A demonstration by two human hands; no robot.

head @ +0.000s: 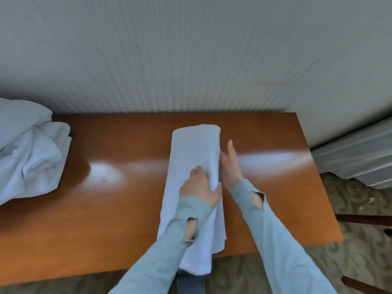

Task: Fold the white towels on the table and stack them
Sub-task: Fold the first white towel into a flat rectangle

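The white towel (194,179) lies as a long narrow strip running from the far middle of the tabletop (118,209) toward the near edge, where its near end spills over and hangs down. The left hand (199,186) presses on top of it about midway along, fingers curled into the cloth so the grip gathers a bit of the right edge; the right hand (230,166) stands edge-on just beside the towel's right side, fingers straight and together, touching or nearly touching the edge (the contact itself is hard to make out).

The step in hand looks like squaring the strip before the next cross fold. To do it well, the left hand should pin the layers flat while the right hand runs along the edge and nudges it straight, so the layers line up. Then the hanging near end should be brought up onto the far end, corners matched.

The towel is plain white terry, soft and thick, rounded at its far fold, with a slightly ragged lower right edge. A rumpled heap of white towels (29,153) waits at the far left, well apart.
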